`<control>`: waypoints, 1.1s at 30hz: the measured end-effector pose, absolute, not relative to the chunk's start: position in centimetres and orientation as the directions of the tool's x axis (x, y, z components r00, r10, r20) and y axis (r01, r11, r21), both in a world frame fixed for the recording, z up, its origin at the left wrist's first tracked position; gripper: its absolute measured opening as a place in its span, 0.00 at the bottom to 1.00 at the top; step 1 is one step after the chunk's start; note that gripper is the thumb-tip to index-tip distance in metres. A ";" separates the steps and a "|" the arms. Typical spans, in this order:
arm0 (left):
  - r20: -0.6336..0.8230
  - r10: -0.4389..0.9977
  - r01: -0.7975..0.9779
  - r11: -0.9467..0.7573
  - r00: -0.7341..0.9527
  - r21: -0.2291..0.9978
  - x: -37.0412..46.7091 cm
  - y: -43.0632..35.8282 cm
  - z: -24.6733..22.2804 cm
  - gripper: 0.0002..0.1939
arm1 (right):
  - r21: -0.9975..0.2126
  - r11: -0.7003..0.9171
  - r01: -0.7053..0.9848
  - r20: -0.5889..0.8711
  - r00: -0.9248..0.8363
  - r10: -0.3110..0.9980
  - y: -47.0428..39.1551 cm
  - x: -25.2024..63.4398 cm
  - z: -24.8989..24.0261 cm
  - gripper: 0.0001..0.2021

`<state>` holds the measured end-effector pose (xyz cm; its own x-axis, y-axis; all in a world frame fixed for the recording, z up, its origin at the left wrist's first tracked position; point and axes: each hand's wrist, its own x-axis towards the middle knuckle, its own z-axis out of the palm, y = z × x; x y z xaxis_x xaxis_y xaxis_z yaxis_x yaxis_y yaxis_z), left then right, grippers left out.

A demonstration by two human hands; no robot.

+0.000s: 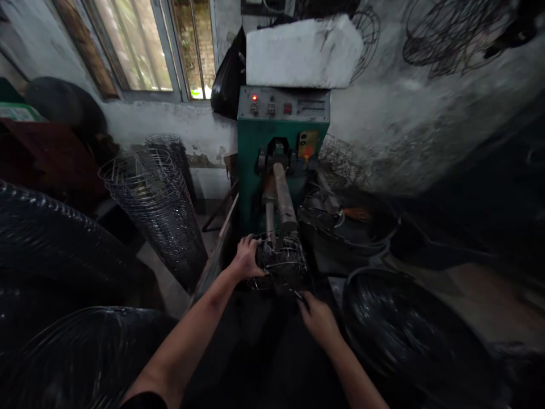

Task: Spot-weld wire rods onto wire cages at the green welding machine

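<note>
A round wire cage (pixel 286 262) sits under the thick metal arms (pixel 284 196) of a green machine (pixel 251 170). My left hand (pixel 247 258) grips the cage at its left side, thumb and fingers curled round the wires. Just below and to the right of the cage, my right hand (pixel 317 318) is closed, with the short bright end of something thin poking out beyond its fingers. Its kind is too dark to make out. A small red light (pixel 254 97) glows on the machine's top panel.
Tall stacks of wire guards (pixel 155 199) lean at left, near dark wire coils or stacks (pixel 85 352). Tubs (pixel 353 227) with metal parts stand right of the machine. A dark round bundle (pixel 395 318) lies closer. A white foam block (pixel 302 54) rests on the machine.
</note>
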<state>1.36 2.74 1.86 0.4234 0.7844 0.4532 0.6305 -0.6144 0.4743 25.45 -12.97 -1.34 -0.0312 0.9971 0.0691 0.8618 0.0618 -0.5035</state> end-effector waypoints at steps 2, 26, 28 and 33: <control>0.434 0.788 0.641 -0.611 0.437 0.464 1.5 2.6 2.0 0.53 | -0.520 0.057 0.852 0.075 -0.021 0.997 -13.0 25.5 -1.4 0.16; 0.363 0.822 0.660 -0.569 0.439 0.490 0.9 5.6 3.3 0.53 | -0.663 0.016 0.748 0.133 0.096 0.986 -13.1 25.5 -0.5 0.17; 0.361 0.826 0.665 -0.563 0.433 0.490 0.8 5.8 3.1 0.54 | -0.677 0.015 0.736 0.118 0.088 0.989 -13.1 25.5 -0.4 0.17; 0.365 0.826 0.679 -0.562 0.430 0.473 0.9 6.4 2.8 0.53 | -0.677 -0.007 0.736 0.102 0.103 0.989 -13.0 25.6 -0.6 0.17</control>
<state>0.88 6.37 2.80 0.4297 0.8260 0.3648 0.6788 -0.5619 0.4729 25.58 -12.96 -0.59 0.1035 0.9894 0.1017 0.7360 -0.0074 -0.6769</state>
